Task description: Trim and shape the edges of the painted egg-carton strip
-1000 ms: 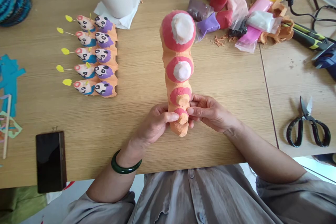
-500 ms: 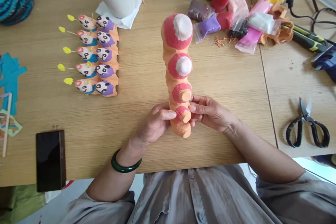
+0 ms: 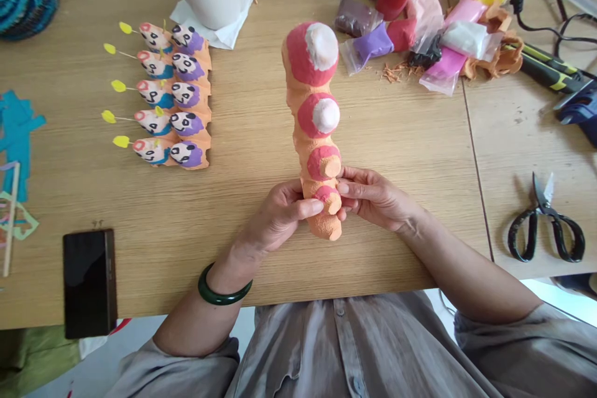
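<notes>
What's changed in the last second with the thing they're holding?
The painted egg carton strip has rolled, its cups turning toward the right hand and its top leaning left. The left hand shifted right, onto the lowest cup. Both hands still hold it; the scissors and phone stayed put.

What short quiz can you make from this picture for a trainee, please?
1. Which arm wears the green bangle? A left, B right, C neither.
2. True or false: the left hand and the right hand both touch the orange egg-carton strip.
3. What colour is the cap on the top bump of the strip?

Key: 1 A; 2 true; 3 white.
</notes>
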A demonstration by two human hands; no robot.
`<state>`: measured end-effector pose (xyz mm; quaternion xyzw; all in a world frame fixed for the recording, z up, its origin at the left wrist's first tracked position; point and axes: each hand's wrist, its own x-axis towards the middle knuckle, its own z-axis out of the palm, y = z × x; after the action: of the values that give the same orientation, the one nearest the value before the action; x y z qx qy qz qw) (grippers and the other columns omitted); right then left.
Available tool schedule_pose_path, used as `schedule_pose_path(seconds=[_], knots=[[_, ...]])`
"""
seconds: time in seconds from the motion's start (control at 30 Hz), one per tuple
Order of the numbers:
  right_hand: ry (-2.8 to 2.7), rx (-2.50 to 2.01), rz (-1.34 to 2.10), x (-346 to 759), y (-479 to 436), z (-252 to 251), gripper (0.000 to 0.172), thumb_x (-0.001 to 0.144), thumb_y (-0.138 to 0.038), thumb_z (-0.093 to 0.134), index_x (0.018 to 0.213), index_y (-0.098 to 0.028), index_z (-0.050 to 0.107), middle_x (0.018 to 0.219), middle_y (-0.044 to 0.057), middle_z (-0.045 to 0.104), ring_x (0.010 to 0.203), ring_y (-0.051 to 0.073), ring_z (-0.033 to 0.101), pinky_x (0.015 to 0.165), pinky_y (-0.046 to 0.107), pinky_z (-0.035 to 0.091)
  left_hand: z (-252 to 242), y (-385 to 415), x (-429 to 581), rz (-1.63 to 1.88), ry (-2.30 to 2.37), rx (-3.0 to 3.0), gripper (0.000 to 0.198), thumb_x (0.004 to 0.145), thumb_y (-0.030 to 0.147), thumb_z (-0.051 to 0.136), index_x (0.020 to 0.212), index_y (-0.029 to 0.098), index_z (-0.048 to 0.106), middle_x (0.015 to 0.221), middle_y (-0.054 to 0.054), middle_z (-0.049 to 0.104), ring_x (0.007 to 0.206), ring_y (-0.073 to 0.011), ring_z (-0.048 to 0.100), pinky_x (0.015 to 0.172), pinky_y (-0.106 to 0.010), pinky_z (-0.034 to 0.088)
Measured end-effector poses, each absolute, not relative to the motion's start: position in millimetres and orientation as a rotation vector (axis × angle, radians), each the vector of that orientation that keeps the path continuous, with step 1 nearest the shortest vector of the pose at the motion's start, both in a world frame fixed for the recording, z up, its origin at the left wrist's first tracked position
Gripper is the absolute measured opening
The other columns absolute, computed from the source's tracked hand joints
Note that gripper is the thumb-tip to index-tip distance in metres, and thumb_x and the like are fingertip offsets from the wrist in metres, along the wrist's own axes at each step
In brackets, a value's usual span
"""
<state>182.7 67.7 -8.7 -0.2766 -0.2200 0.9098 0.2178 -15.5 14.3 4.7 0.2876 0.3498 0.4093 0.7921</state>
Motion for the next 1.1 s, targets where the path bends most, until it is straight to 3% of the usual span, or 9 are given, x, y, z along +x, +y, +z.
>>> schedule_pose_path(seconds=[0.13, 0.23, 0.6, 0.73, 0.87, 1.0, 1.1], knots=[[-0.670, -0.810, 2.485, 182.2, 66.3, -7.5, 0.030, 0.079, -0.028, 0.093, 0.099, -0.015, 0.074, 0.079, -0.002, 0.069, 0.061, 0.006, 0.057, 0.061, 0.020, 0.060, 6.7, 15.2, -15.6, 0.846, 0.723, 0.592, 0.030, 0.082, 0.045, 0.077, 0.085, 0.015, 0.074, 0.080, -0.011, 0.073, 0.081, -0.0276, 0.071, 0.073, -0.040, 0.056], [-0.693, -0.812, 2.456, 181.2, 64.9, -6.5, 0.030, 0.078, -0.027, 0.094, 0.097, -0.015, 0.074, 0.079, -0.003, 0.070, 0.062, 0.007, 0.059, 0.062, 0.020, 0.059, 5.3, 14.2, -15.7, 0.856, 0.764, 0.610, 0.024, 0.085, 0.038, 0.077, 0.086, 0.015, 0.075, 0.080, -0.009, 0.073, 0.079, -0.0240, 0.069, 0.073, -0.039, 0.056], [-0.706, -0.825, 2.440, 179.4, 63.8, -2.2, 0.033, 0.078, -0.033, 0.094, 0.097, -0.015, 0.074, 0.074, -0.004, 0.067, 0.058, 0.005, 0.053, 0.060, 0.018, 0.056, 3.0, 15.4, -17.6, 0.833, 0.695, 0.583, 0.022, 0.083, 0.038, 0.077, 0.085, 0.016, 0.077, 0.078, -0.009, 0.072, 0.079, -0.0243, 0.069, 0.076, -0.039, 0.056], [-0.768, -0.814, 2.444, 179.7, 62.8, -4.0, 0.036, 0.077, -0.032, 0.095, 0.099, -0.015, 0.071, 0.081, -0.001, 0.074, 0.063, 0.009, 0.066, 0.060, 0.021, 0.059, 4.0, 16.4, -17.2, 0.817, 0.684, 0.561, 0.030, 0.081, 0.045, 0.076, 0.083, 0.014, 0.076, 0.077, -0.010, 0.072, 0.077, -0.0255, 0.070, 0.073, -0.040, 0.057], [-0.804, -0.820, 2.472, 178.8, 60.9, -5.3, 0.040, 0.077, -0.033, 0.095, 0.102, -0.015, 0.070, 0.084, 0.001, 0.077, 0.067, 0.013, 0.073, 0.063, 0.025, 0.063, 0.7, 15.2, -15.0, 0.821, 0.758, 0.574, 0.019, 0.080, 0.032, 0.080, 0.082, 0.014, 0.075, 0.075, -0.008, 0.072, 0.072, -0.0216, 0.068, 0.069, -0.036, 0.055], [-0.762, -0.848, 2.453, 176.9, 59.9, -2.8, 0.034, 0.079, -0.035, 0.093, 0.097, -0.014, 0.072, 0.073, -0.003, 0.068, 0.058, 0.007, 0.060, 0.062, 0.022, 0.061, 0.4, 13.2, -14.5, 0.825, 0.792, 0.575, 0.019, 0.081, 0.032, 0.079, 0.082, 0.014, 0.075, 0.080, -0.009, 0.075, 0.072, -0.0206, 0.068, 0.071, -0.037, 0.056], [-0.715, -0.856, 2.460, 177.0, 60.7, -1.3, 0.031, 0.081, -0.035, 0.091, 0.095, -0.014, 0.073, 0.072, -0.004, 0.063, 0.056, 0.006, 0.048, 0.058, 0.021, 0.058, 2.3, 13.1, -16.5, 0.799, 0.746, 0.579, 0.031, 0.086, 0.045, 0.075, 0.083, 0.014, 0.076, 0.082, -0.010, 0.076, 0.078, -0.0240, 0.071, 0.075, -0.039, 0.057]])
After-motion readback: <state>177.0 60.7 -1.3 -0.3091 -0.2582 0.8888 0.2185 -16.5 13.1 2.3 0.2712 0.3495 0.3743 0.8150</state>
